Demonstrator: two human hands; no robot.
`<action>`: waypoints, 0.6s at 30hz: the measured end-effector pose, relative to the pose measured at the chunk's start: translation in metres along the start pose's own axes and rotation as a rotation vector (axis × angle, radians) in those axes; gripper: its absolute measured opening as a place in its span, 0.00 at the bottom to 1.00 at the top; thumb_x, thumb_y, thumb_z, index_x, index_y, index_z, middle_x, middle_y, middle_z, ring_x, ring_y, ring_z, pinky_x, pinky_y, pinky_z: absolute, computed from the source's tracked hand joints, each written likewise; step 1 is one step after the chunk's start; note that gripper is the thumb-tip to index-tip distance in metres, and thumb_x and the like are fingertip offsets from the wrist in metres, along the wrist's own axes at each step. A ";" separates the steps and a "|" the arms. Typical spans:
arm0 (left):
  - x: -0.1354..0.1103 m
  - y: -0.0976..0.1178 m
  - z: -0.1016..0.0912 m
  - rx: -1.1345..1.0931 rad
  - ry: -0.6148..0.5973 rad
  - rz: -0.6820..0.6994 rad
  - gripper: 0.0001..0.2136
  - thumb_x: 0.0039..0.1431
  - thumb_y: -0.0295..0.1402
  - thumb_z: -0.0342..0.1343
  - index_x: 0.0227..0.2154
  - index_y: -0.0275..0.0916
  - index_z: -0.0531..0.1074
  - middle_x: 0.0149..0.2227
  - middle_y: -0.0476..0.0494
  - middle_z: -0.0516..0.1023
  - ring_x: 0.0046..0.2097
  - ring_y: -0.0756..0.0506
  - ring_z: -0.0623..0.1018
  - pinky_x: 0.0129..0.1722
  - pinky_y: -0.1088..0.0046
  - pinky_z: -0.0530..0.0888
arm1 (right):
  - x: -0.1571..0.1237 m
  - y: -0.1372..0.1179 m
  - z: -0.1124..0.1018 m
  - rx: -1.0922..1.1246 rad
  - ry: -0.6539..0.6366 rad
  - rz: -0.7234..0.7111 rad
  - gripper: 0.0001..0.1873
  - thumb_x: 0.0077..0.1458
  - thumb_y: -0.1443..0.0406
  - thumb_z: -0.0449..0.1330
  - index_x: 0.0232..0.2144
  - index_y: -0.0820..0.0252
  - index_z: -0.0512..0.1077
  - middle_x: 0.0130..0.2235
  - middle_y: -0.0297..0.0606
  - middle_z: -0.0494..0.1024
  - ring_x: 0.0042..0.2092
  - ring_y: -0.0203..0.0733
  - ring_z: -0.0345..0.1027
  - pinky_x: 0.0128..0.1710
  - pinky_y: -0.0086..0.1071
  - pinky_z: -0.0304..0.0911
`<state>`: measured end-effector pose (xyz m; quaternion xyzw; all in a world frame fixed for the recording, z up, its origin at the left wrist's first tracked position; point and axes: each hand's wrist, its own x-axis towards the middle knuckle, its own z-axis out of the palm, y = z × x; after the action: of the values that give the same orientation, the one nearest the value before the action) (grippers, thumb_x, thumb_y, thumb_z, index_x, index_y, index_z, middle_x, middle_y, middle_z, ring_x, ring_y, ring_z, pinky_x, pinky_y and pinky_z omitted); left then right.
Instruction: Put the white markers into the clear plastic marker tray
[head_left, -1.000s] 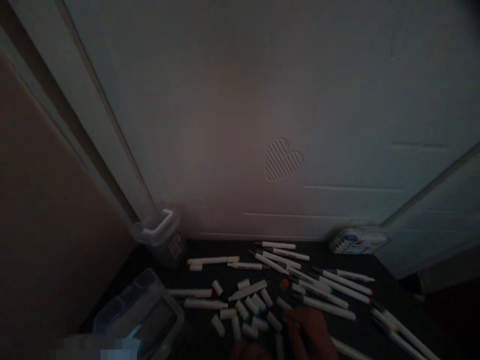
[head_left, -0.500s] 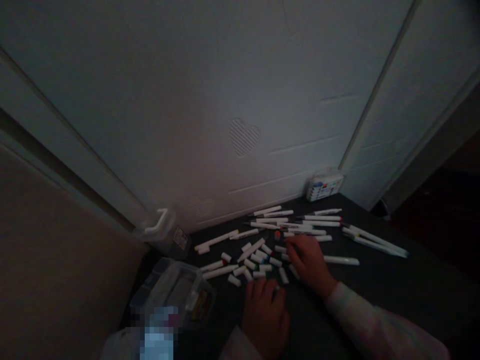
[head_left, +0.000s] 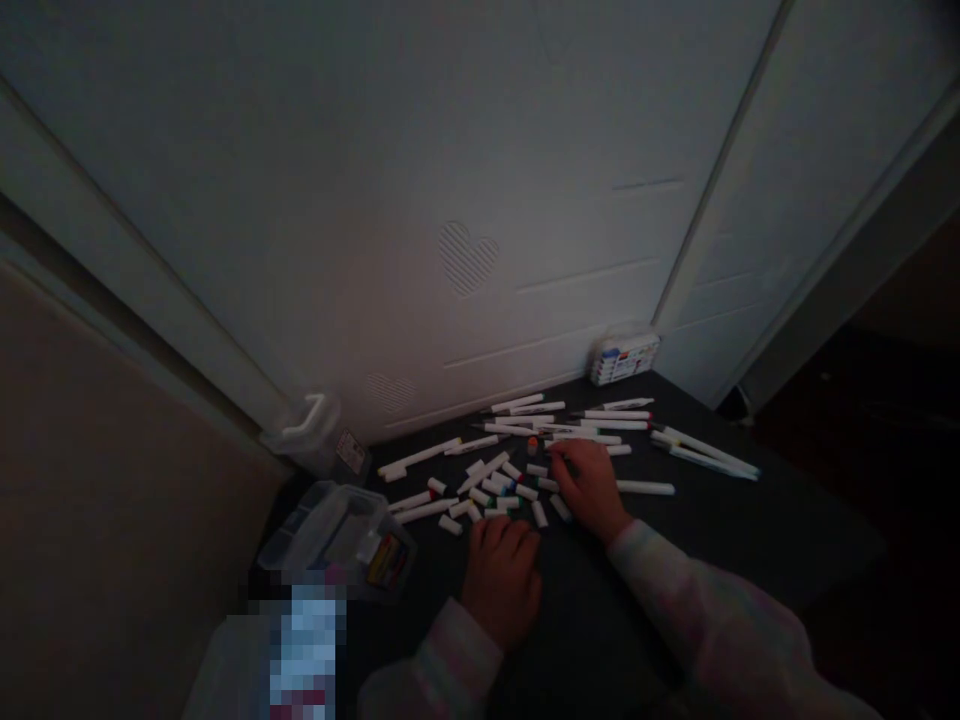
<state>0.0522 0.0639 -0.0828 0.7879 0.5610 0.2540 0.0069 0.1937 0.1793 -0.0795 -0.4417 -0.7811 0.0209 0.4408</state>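
Note:
Near the front of the dark table, my left hand rests with its fingers curled down beside a scatter of loose white marker caps. Its fingertips are partly hidden, and what they hold cannot be made out. My right hand reaches in among the markers, thumb and fingers drawn together. A marker shows at its right side, partly behind the wrist. Just left of those fingers stands a small orange-topped piece. Uncapped white markers with dark tips lie behind the caps.
A clear lidded box with a white handle stands at the back left, and an open clear case lies before it. A marker set in a case leans on the wall. More markers lie right.
The whole view has shifted, so the table things appear higher and farther left. Both hands stay close to the same caps and markers. More of the left sleeve shows.

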 end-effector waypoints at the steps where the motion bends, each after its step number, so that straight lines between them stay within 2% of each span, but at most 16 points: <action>1: 0.000 0.000 0.000 0.006 0.004 0.000 0.15 0.45 0.22 0.51 0.38 0.40 0.68 0.40 0.48 0.73 0.44 0.45 0.66 0.45 0.62 0.62 | 0.000 -0.001 -0.001 -0.001 0.000 -0.003 0.07 0.52 0.69 0.51 0.30 0.61 0.69 0.32 0.40 0.75 0.37 0.43 0.66 0.38 0.37 0.55; 7: 0.001 -0.002 0.002 0.044 0.031 0.012 0.11 0.48 0.22 0.51 0.35 0.39 0.69 0.37 0.49 0.73 0.42 0.46 0.67 0.43 0.63 0.63 | 0.002 -0.002 -0.002 -0.005 0.028 -0.003 0.08 0.52 0.69 0.50 0.29 0.60 0.69 0.31 0.39 0.75 0.35 0.42 0.66 0.37 0.36 0.55; 18: 0.000 -0.004 0.002 0.064 0.008 0.012 0.12 0.48 0.22 0.50 0.37 0.40 0.69 0.39 0.46 0.72 0.43 0.45 0.67 0.43 0.62 0.64 | 0.003 -0.004 -0.002 0.011 -0.009 0.002 0.08 0.51 0.69 0.50 0.29 0.61 0.70 0.31 0.39 0.75 0.35 0.42 0.66 0.37 0.36 0.55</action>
<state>0.0496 0.0661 -0.0857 0.7900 0.5641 0.2392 -0.0223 0.1922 0.1783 -0.0748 -0.4399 -0.7826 0.0273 0.4396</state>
